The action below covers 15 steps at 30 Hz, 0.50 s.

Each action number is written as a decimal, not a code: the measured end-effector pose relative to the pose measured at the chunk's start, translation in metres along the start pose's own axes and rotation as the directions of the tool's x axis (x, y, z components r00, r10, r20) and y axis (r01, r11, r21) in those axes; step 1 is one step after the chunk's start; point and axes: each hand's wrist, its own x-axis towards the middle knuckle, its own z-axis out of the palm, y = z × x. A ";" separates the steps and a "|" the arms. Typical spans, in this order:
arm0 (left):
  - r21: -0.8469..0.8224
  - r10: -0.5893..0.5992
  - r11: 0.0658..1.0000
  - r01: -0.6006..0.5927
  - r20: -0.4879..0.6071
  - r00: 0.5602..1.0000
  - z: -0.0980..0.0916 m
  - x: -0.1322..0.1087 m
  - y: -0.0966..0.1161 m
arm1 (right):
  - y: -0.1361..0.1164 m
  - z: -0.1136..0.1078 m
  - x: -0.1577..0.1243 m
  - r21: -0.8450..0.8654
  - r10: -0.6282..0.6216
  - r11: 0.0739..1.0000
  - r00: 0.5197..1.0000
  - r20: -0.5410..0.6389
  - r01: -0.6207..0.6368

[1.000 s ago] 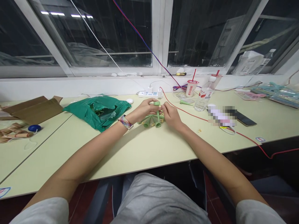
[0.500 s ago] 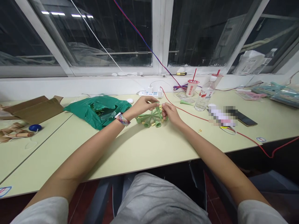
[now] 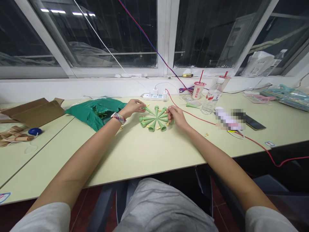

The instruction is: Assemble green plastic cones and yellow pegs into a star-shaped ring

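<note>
Two bare hands work at a pale green tabletop [image 3: 145, 154]. Lying flat on it, a little ahead of the person, is a wheel of green plastic cones [image 3: 156, 120], spread like spokes from one centre, with small yellow pegs [image 3: 158, 128] scattered among them. The left hand [image 3: 131, 108] is open, its fingers loosely extended, and sits at the wheel's upper left, with the fingertips just beside the outer end of one spoke; a braided wristband [image 3: 118, 118] circles that wrist. The right hand [image 3: 175, 116] is curled at the wheel's right side, its thumb and forefinger narrowly closed by the spoke ends, though I can't tell whether they grip one.

A single loose green cone [image 3: 192, 105] lies farther off, toward the window. To the left sits a crumpled green plastic bag [image 3: 95, 114]. Beyond the hands stand a power strip [image 3: 154, 96], a cup with a red straw [image 3: 198, 90], and a water bottle [image 3: 212, 96]. A red cable [image 3: 205, 116] runs across the tabletop.
</note>
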 end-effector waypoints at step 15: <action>0.727 0.138 0.683 -0.065 -0.042 0.989 -0.007 0.010 -0.017 | 0.002 0.000 0.000 0.000 0.004 1.000 0.999 0.040 -0.004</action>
